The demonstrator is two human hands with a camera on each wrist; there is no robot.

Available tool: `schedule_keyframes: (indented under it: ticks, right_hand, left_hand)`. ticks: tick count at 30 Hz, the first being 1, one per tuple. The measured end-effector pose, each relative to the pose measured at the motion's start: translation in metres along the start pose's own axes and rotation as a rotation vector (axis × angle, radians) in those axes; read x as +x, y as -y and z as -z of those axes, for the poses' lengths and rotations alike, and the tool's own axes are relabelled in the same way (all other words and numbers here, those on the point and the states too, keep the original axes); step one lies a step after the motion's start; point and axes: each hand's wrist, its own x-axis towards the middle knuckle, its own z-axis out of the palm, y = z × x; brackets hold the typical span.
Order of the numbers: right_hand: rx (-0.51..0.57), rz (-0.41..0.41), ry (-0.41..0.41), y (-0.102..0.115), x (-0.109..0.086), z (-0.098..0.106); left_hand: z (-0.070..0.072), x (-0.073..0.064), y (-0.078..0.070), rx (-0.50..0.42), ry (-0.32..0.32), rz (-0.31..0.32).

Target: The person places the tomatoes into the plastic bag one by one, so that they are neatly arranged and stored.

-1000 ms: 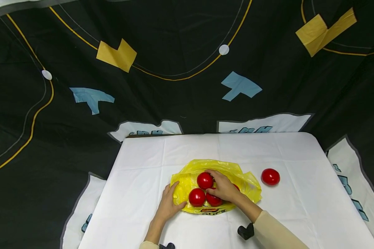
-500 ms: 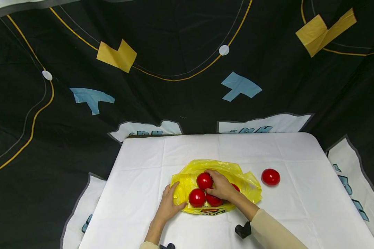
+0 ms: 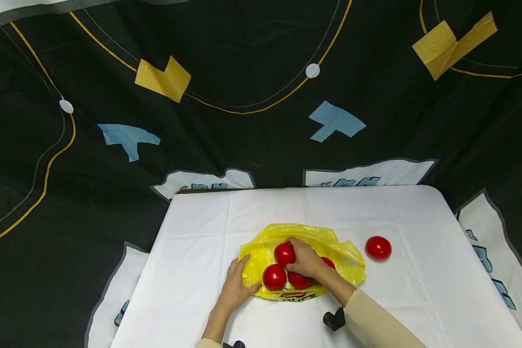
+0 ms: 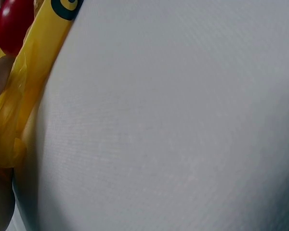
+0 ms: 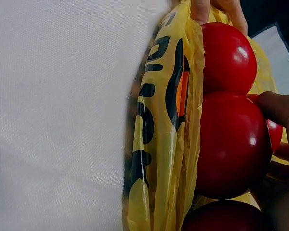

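A crinkled yellow plastic bag lies with its mouth open on the white table, several glossy red balls inside. My left hand holds the bag's left edge, thumb and fingers spread apart along it. With my right hand inside the bag, I grip the upper red ball; thumb and fingers curl around its right side. Just below sit two more balls, the left one uncovered and the right one partly under my hand. Another ball peeks out behind the right wrist.
One loose red ball lies on the table to the right of the bag. A white cloth covers the tabletop. Behind it hangs a black patterned curtain.
My right hand has shifted slightly left, and the upper ball has moved a little left and down with it. The ball behind my wrist shows more. My left hand has hardly moved.
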Motion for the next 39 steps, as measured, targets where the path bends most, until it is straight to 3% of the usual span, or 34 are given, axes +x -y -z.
schedule_keyframes:
  ticks: [16,22,30,39]
  right_hand:
    - [0.008,-0.017,0.009,0.003,-0.005,0.005]
    - [0.009,0.011,-0.008,0.008,-0.011,0.015]
    - [0.074,-0.014,-0.002,0.010,-0.022,0.029]
    - [0.145,0.069,0.005,0.007,-0.038,0.047]
  left_hand:
    - [0.001,0.000,-0.003,0.024,0.013,0.017]
    - [0.001,0.000,-0.004,0.028,0.006,0.016]
    - [0.000,0.000,-0.004,0.038,0.000,0.022]
    - [-0.001,0.001,-0.001,0.036,0.003,0.024]
